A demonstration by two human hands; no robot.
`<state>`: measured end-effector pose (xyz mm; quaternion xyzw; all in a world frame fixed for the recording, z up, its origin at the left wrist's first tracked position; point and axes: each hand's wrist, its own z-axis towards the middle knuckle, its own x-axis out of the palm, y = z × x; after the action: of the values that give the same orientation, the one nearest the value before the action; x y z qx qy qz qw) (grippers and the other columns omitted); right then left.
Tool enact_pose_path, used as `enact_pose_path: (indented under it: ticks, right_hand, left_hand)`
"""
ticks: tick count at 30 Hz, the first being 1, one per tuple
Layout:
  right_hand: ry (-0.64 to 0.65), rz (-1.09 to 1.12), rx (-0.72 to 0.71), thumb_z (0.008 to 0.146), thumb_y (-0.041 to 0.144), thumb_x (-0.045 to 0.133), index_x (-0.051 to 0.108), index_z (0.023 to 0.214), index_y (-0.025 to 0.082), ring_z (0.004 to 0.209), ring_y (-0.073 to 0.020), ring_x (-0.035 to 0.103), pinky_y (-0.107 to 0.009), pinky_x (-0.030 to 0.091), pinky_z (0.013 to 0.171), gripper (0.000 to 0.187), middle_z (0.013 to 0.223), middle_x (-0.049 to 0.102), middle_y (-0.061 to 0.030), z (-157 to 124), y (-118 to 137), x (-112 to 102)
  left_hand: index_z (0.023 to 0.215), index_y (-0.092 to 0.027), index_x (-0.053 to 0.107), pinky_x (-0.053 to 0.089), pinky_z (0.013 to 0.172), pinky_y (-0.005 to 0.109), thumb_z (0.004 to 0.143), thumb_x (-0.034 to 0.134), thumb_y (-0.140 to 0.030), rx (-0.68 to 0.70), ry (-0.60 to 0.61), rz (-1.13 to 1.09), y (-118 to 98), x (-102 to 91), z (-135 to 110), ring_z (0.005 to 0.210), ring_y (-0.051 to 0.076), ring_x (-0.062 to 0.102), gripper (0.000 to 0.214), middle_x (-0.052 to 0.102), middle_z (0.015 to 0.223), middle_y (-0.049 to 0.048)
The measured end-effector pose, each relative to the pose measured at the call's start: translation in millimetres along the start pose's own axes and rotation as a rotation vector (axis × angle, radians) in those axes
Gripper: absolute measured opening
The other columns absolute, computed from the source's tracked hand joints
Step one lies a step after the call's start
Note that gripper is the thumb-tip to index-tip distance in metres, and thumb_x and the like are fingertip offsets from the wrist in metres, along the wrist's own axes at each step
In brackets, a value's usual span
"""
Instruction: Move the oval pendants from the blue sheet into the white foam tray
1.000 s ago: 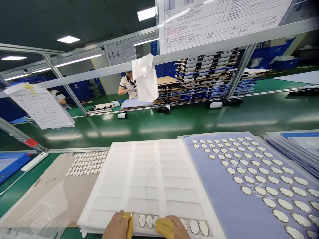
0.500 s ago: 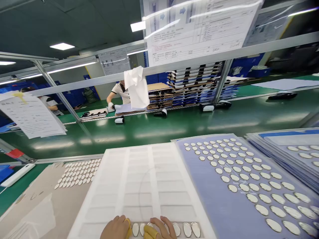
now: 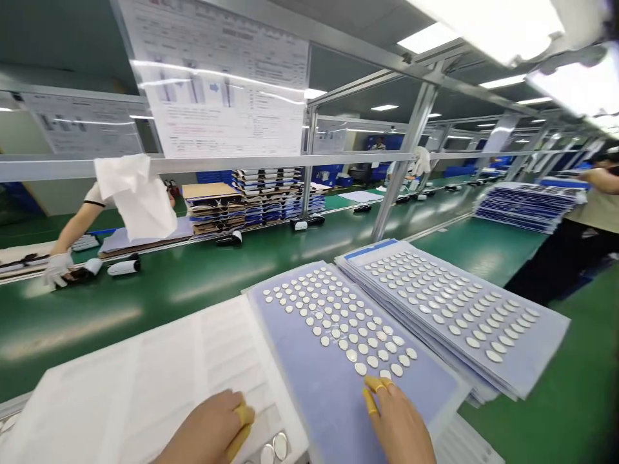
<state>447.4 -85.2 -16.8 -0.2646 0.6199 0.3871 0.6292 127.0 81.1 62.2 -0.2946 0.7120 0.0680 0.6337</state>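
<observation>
My right hand [image 3: 399, 422], with yellow finger cots, reaches over the blue-violet sheet [image 3: 309, 380]. Its thumb and fingertips are apart, right at a white oval piece with a shiny rim [image 3: 385, 374] in the nearest row. Many similar ovals lie in rows farther up that sheet. My left hand [image 3: 213, 425] rests over the near right part of a white compartmented tray [image 3: 169, 354]. Its cot-covered fingers are curled together, and whatever is between them is hidden. Beside them, two oval pieces [image 3: 280, 444] sit in the tray's near compartment.
A stack of sheets bearing ovals [image 3: 522, 367] lies to the right. Beyond the tray runs a green bench surface [image 3: 203, 277], with dark-and-white items along its far edge. Across it, a co-worker's gloved hand [image 3: 58, 269] touches one. A metal post [image 3: 406, 154] and a hanging white cloth [image 3: 138, 200] stand ahead.
The view has swung to the right. My right hand has left the tray's near compartment and moved over to the blue-violet sheet, while my left hand remains at the tray.
</observation>
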Motion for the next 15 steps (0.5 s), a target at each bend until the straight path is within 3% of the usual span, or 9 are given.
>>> enact_pose_path:
  ticks: [2, 4, 7, 9, 11, 15]
  right_hand:
    - [0.068, 0.007, 0.131, 0.106, 0.012, 0.043, 0.069, 0.127, 0.01, 0.116, -0.0333, 0.071, -0.047, 0.054, 0.097, 0.033, 0.127, 0.074, -0.0196, 1, -11, 0]
    - [0.091, 0.031, 0.153, 0.106, 0.011, 0.043, 0.07, 0.119, 0.012, 0.11, -0.0304, 0.073, -0.043, 0.054, 0.095, 0.03, 0.122, 0.075, -0.0175, 2, -13, 4]
    - [0.123, 0.07, 0.184, 0.107, 0.014, 0.041, 0.068, 0.106, 0.017, 0.098, -0.0251, 0.076, -0.037, 0.056, 0.084, 0.028, 0.115, 0.074, -0.0127, 3, -13, 11]
    - [0.132, 0.09, 0.2, 0.108, 0.015, 0.04, 0.066, 0.104, 0.019, 0.098, -0.0235, 0.076, -0.034, 0.055, 0.08, 0.026, 0.116, 0.072, -0.0114, 5, -15, 14]
    - [0.143, 0.106, 0.205, 0.107, 0.015, 0.042, 0.063, 0.104, 0.02, 0.099, -0.0222, 0.075, -0.033, 0.054, 0.079, 0.022, 0.114, 0.072, -0.0102, 7, -18, 15]
    - [0.155, 0.127, 0.212, 0.106, 0.015, 0.043, 0.059, 0.109, 0.02, 0.095, -0.0198, 0.076, -0.029, 0.053, 0.074, 0.017, 0.108, 0.074, -0.0069, 9, -23, 15]
  left_hand:
    - [0.087, -0.022, 0.065, 0.046, 0.072, 0.032, 0.1, 0.037, -0.015, 0.052, -0.058, -0.092, -18, -12.7, 44, 0.085, 0.023, 0.065, 0.032, 0.07, 0.095, 0.0071]
    - [0.09, -0.022, 0.066, 0.048, 0.074, 0.03, 0.097, 0.043, -0.011, 0.109, -0.075, -0.154, -31, -11.4, 88, 0.087, 0.021, 0.065, 0.027, 0.069, 0.095, 0.0049]
    - [0.084, -0.02, 0.068, 0.051, 0.08, 0.03, 0.094, 0.049, -0.006, 0.14, -0.081, -0.16, -45, 5.9, 151, 0.091, 0.02, 0.066, 0.026, 0.07, 0.093, 0.0041]
    - [0.099, -0.018, 0.069, 0.054, 0.084, 0.032, 0.1, 0.047, -0.008, 0.133, -0.105, -0.163, -52, 19.7, 186, 0.095, 0.019, 0.067, 0.024, 0.071, 0.106, 0.0052]
    - [0.108, -0.016, 0.068, 0.057, 0.087, 0.037, 0.103, 0.052, -0.016, 0.121, -0.11, -0.147, -56, 31.7, 212, 0.097, 0.019, 0.068, 0.017, 0.071, 0.115, 0.006]
    - [0.105, -0.015, 0.07, 0.06, 0.087, 0.042, 0.102, 0.063, -0.027, 0.112, -0.08, -0.073, -59, 47.9, 238, 0.096, 0.02, 0.07, 0.014, 0.072, 0.115, 0.0065]
